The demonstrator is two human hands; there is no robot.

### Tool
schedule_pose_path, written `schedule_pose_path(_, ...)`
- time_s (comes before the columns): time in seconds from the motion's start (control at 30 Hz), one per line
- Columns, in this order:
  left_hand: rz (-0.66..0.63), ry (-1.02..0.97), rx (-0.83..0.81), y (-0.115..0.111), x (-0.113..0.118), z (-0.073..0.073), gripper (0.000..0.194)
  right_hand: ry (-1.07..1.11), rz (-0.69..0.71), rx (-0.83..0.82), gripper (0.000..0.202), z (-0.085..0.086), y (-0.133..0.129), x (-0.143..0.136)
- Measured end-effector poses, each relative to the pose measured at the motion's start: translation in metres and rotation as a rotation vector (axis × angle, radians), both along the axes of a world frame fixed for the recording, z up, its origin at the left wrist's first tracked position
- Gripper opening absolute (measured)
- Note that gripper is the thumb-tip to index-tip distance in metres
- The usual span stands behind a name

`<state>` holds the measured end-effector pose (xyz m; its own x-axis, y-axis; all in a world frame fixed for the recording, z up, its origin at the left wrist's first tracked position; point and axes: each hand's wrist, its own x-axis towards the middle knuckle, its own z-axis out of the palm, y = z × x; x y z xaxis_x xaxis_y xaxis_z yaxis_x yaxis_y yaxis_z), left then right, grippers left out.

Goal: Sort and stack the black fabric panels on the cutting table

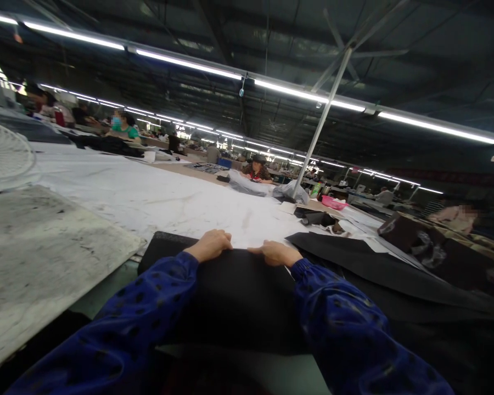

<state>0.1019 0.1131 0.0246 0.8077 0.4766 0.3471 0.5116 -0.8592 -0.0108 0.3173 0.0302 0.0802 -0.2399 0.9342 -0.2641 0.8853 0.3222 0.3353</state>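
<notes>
A black sheet of fabric-like material [239, 296] lies in front of me, its near part toward my body. My left hand [212, 245] is closed on its far edge, fingers curled. A short way to the right, my right hand [275, 252] pinches the same edge with the thumb pointing inward. Both forearms wear blue dotted sleeves. Under my left hand, another dark piece with a speckled edge [164, 241] shows. Beyond my hands spreads a white covered table [181, 197].
Black sheets [366, 263] lie stacked to the right, with dark scraps [319, 218] behind. A worn pale board [45, 247] and a white fan [6, 153] stand left. A metal pole [321, 129] rises from the table near a pink basin [333, 203]. Several people work farther off.
</notes>
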Motion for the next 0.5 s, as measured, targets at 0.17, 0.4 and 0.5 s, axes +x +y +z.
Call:
schedule_pose_path(0.17,0.041,-0.009,0.011,-0.001,-0.032,-0.001,0.034,0.014,0.067,0.044,0.039,-0.003,0.006,-0.016)
schedule_pose_path(0.4,0.033,-0.028,0.031,-0.002,-0.035,-0.003,0.035,-0.001,0.116,0.037,0.054,-0.001,0.004,-0.043)
schedule_pose_path(0.5,0.043,-0.039,0.045,-0.002,-0.05,-0.002,0.034,-0.026,0.11,0.019,0.059,0.001,0.004,-0.048)
